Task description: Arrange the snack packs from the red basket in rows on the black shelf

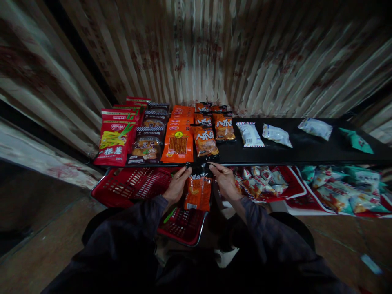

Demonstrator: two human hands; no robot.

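Behind both grips, and rising well above them, stands a ridged, stained wall. Just beyond the grips a long black shelf runs across, its front edge near the fingertips. Below and left of the left grip, partly under the shelf, is a red basket; a smaller-looking red basket sits below the space between the grips. To the right of the right grip, red-rimmed baskets hold a jumble of packets.

On the shelf, beyond and left of the left grip, red bags stand at the far end, then dark brown bags, then orange bags nearest it. Black-and-orange bags are directly beyond the gap between the grips. The bag being held, also black and orange, hangs between the grips, just in front of the shelf edge. Farther right, beyond the right grip, lie three white packets and a green packet, spaced apart.

The left grip is pinched on the held bag's upper left corner; the right grip is pinched on its upper right corner.
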